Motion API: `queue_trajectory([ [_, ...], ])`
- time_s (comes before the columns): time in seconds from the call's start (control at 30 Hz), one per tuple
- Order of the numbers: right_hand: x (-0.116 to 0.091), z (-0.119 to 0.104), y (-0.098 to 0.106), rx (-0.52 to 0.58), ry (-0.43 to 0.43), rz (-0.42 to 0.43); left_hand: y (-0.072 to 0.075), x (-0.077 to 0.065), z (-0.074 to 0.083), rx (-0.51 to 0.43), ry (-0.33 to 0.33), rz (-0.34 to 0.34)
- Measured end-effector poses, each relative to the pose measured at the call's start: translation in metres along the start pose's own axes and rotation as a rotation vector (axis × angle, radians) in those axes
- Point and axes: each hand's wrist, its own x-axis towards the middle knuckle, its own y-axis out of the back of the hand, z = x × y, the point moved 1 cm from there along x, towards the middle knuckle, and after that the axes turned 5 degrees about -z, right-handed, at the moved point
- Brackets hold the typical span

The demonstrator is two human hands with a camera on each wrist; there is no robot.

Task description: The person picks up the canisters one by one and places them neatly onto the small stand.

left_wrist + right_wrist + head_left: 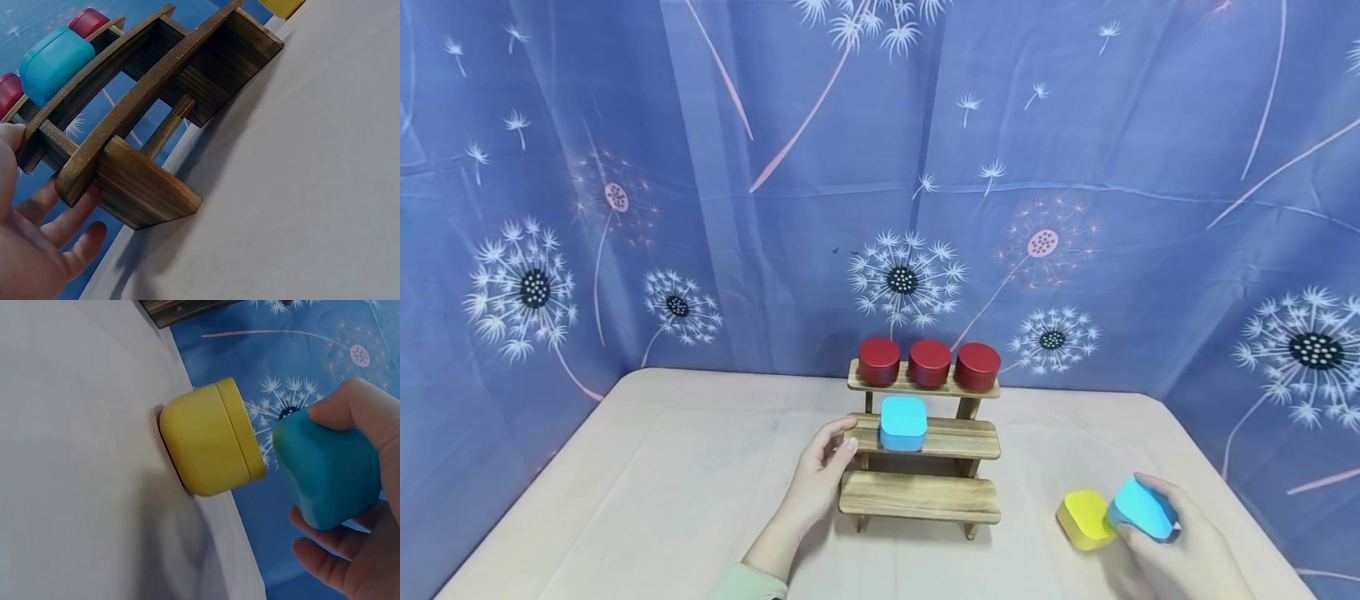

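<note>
My left hand (823,467) grips the left end of the middle step of a three-tier wooden display stand (917,496), thumb at the front edge and fingers round the end. In the left wrist view, the thumb tip meets that step's edge. On the middle step, left of centre, sits a light-blue square tin (903,423) with rounded corners. At the right, my right hand (1187,533) holds a second light-blue tin (328,469) between thumb and fingers, raised off the table. Just left of it, a yellow tin (1086,518) of the same shape stands on the table.
Three round red tins (929,363) stand in a row on the top step. The bottom step (917,493) is bare wood. A pale cloth covers the table (647,483), and blue dandelion-print curtains (820,208) enclose its back and sides.
</note>
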Motion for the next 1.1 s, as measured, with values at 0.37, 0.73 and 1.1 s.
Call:
queue_trajectory([
  [0.37, 0.005, -0.008, -0.001, 0.021, -0.012, -0.063, 0.001, 0.0, 0.0, 0.028, -0.008, 0.012],
  [0.73, 0.003, -0.016, -0.004, 0.052, 0.019, -0.036, -0.001, 0.0, -0.001, 0.007, -0.01, -0.006],
  [1.1, 0.008, -0.025, -0.008, 0.1, 0.077, -0.041, -0.001, 0.0, -0.001, -0.005, -0.003, 0.003],
])
